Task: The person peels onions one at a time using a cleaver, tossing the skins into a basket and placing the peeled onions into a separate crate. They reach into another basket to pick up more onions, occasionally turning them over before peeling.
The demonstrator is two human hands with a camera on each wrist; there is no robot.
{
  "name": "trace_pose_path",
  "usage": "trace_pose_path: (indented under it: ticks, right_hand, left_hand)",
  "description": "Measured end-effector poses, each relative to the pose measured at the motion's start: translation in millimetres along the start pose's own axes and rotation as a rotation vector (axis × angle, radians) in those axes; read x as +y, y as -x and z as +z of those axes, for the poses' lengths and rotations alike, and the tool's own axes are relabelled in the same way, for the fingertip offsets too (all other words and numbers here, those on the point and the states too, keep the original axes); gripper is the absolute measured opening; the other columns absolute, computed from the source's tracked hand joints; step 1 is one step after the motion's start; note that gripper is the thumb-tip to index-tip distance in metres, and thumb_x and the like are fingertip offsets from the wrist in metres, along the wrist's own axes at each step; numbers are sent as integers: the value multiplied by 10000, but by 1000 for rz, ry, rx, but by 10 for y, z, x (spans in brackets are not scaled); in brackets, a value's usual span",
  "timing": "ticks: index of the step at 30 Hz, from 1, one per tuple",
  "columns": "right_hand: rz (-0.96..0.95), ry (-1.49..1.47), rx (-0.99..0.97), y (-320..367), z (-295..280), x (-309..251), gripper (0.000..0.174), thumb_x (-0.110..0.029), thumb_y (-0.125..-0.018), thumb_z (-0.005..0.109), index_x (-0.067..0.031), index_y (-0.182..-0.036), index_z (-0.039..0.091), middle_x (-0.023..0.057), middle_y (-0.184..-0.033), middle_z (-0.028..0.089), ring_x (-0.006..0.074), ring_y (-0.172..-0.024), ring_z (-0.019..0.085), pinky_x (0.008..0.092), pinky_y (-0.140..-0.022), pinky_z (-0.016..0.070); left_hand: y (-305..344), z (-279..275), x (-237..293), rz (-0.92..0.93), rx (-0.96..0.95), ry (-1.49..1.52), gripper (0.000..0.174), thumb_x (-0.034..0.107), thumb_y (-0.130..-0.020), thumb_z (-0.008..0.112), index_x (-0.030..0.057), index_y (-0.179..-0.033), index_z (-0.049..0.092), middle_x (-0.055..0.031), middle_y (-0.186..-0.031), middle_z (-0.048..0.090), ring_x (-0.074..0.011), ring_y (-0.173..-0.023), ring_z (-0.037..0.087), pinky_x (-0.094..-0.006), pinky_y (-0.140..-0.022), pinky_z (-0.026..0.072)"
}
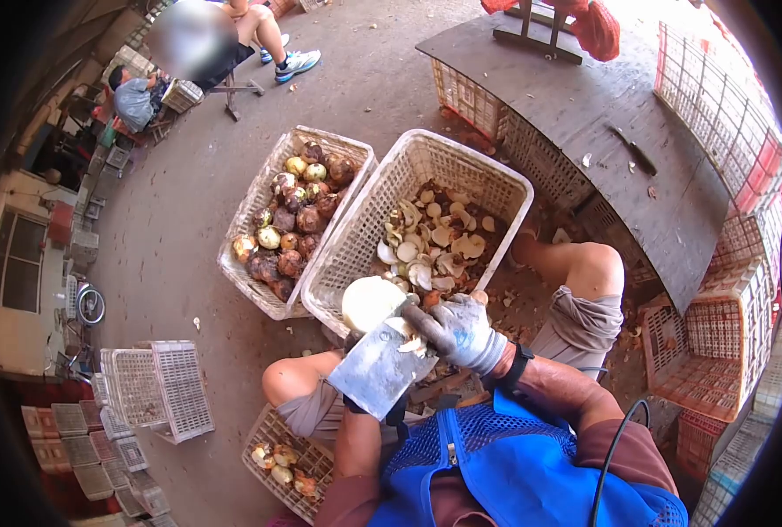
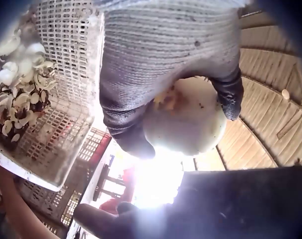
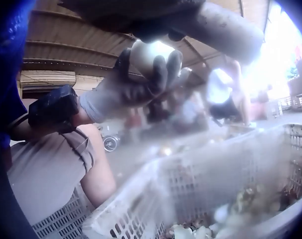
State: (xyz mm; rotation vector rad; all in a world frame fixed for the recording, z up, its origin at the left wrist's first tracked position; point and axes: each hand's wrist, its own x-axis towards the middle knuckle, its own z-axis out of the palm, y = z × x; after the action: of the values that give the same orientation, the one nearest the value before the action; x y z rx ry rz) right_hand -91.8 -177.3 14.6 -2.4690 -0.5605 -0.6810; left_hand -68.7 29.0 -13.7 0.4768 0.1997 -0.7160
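Observation:
My left hand (image 2: 166, 55), in a grey-coated knit glove, grips a peeled white round root (image 2: 188, 119) with a brown patch on one side. In the head view the root (image 1: 372, 303) sits over the near rim of a white crate (image 1: 338, 255), and the blade hides most of the left hand. My gloved right hand (image 1: 468, 334) holds a broad cleaver (image 1: 375, 373), its blade close beside the root. Pale peelings (image 1: 409, 341) lie on the blade. The cleaver's handle (image 3: 228, 32) crosses the top of the right wrist view. Peel slices (image 1: 422, 250) lie in the crate.
Left of that crate stands another crate (image 1: 242, 250) of unpeeled brown roots (image 1: 299, 211). A small crate (image 1: 277, 430) with several pieces is near my left leg. A knife (image 1: 634, 151) lies on the board (image 1: 575, 97) at right. Stacked crates (image 1: 158, 391) stand at left; seated people are beyond.

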Motion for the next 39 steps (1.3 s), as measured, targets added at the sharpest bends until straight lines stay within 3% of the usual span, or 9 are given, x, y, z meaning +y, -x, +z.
trace_pose_path:
  ticks: [6, 12, 15, 24, 27, 28, 32, 36, 39]
  right_hand:
    - [2, -55, 35, -83, -88, 15, 488, -135, -686, 656, -59, -1166, 605, 60, -709, 549, 245, -567, 566, 384, -491, 415]
    - [-84, 59, 67, -69, -183, -43, 439, -187, -714, 649, -121, -1147, 630, -17, -611, 446, 178, -509, 495, 373, -494, 308]
    - [-45, 145, -48, 49, -99, 70, 430, -204, -799, 618, -113, -1211, 536, 7, -635, 467, 189, -504, 509, 362, -468, 402]
    - [-134, 113, 35, 13, 56, 186, 454, -192, -805, 606, -113, -1244, 516, 1, -644, 470, 168, -514, 507, 352, -488, 400]
    - [132, 107, -131, 68, 285, 354, 482, -172, -789, 609, -92, -1246, 478, 60, -685, 557, 249, -581, 611, 404, -521, 461]
    - [212, 124, -184, 61, 324, 410, 474, -166, -784, 611, -88, -1232, 477, 75, -698, 580, 269, -602, 632, 414, -530, 471]
    - [531, 142, -494, -34, 436, 702, 237, -134, -839, 555, -72, -1067, 531, 128, -761, 663, 311, -700, 681, 454, -587, 512]
    - [525, 78, -489, -22, 357, 824, 153, -132, -861, 534, -84, -1006, 546, 135, -773, 673, 334, -723, 683, 462, -606, 519]
    - [454, 48, -312, -108, 337, 683, 220, -125, -832, 561, -95, -1050, 551, 119, -728, 648, 317, -662, 668, 445, -567, 505]
  left_hand:
    - [-83, 48, 55, 60, -22, -5, 944, 453, -713, 752, 50, -1439, 303, -168, -1341, 484, -320, -1166, 525, -481, -1005, 446]
    - [-40, 11, 52, 27, 4, -13, 935, 450, -716, 751, 56, -1439, 307, -165, -1348, 481, -320, -1176, 520, -483, -1010, 441]
    - [49, -68, 28, -8, 5, -2, 931, 448, -717, 751, 59, -1439, 309, -163, -1352, 479, -319, -1181, 517, -484, -1013, 439]
    - [-95, 47, 150, 50, 18, -48, 918, 443, -721, 749, 68, -1439, 316, -158, -1364, 474, -318, -1195, 508, -486, -1021, 431]
    - [-165, -5, 64, 69, -140, 93, 845, 471, -756, 718, 93, -1428, 373, -146, -1404, 463, -361, -1248, 474, -567, -1057, 365]
    - [-247, -254, 21, 217, 26, 143, 818, 355, -757, 750, 101, -1432, 366, -144, -1380, 487, -335, -1248, 484, -570, -1008, 420]
    - [-315, -232, 65, 278, 67, -91, 754, 292, -776, 711, 78, -1412, 367, -152, -1316, 527, -336, -1158, 555, -544, -933, 490]
    - [-252, -244, 279, 224, -27, -36, 780, 300, -763, 722, 67, -1414, 360, -171, -1307, 526, -368, -1158, 547, -550, -924, 491]
    - [-241, -365, 311, 245, -16, -100, 802, 303, -759, 733, 61, -1420, 350, -175, -1312, 521, -379, -1167, 539, -552, -947, 475]
